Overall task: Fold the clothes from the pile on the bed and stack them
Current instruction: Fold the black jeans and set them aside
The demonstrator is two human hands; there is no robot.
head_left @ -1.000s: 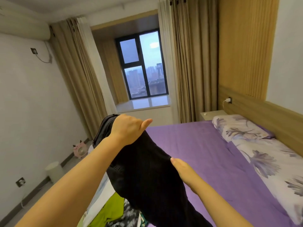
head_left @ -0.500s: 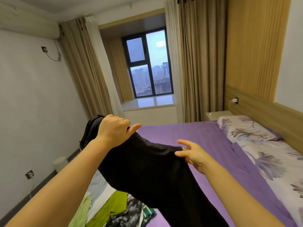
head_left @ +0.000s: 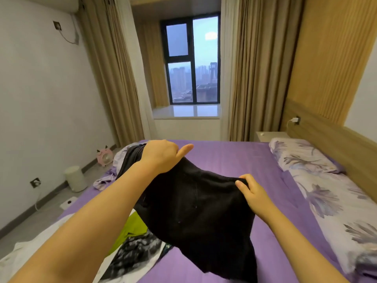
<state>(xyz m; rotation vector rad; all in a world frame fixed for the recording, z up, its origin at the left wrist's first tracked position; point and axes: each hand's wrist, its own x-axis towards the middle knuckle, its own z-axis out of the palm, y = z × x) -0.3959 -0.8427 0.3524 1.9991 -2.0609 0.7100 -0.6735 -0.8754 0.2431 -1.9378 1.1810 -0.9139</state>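
Observation:
A black garment (head_left: pixel 195 213) hangs in the air over the purple bed (head_left: pixel 234 160), spread between my two hands. My left hand (head_left: pixel 161 155) grips its upper left edge, thumb sticking out to the right. My right hand (head_left: pixel 252 193) pinches the upper right edge, lower and nearer to me. The cloth's lower part drapes down toward the sheet. Under my left arm lies the pile of clothes (head_left: pixel 134 240), with a green piece, a black-and-white patterned piece and white fabric showing.
A floral pillow (head_left: pixel 299 154) and floral duvet (head_left: pixel 336 211) lie along the wooden headboard on the right. More crumpled floral fabric (head_left: pixel 106 180) sits at the bed's far left edge. A white bin (head_left: pixel 75 178) and pink fan (head_left: pixel 105 157) stand on the floor at left.
Both hands have come lower, over the bed. My right hand went from touching the black garment with fingers spread to pinching its edge, and the cloth is now stretched wider between the hands.

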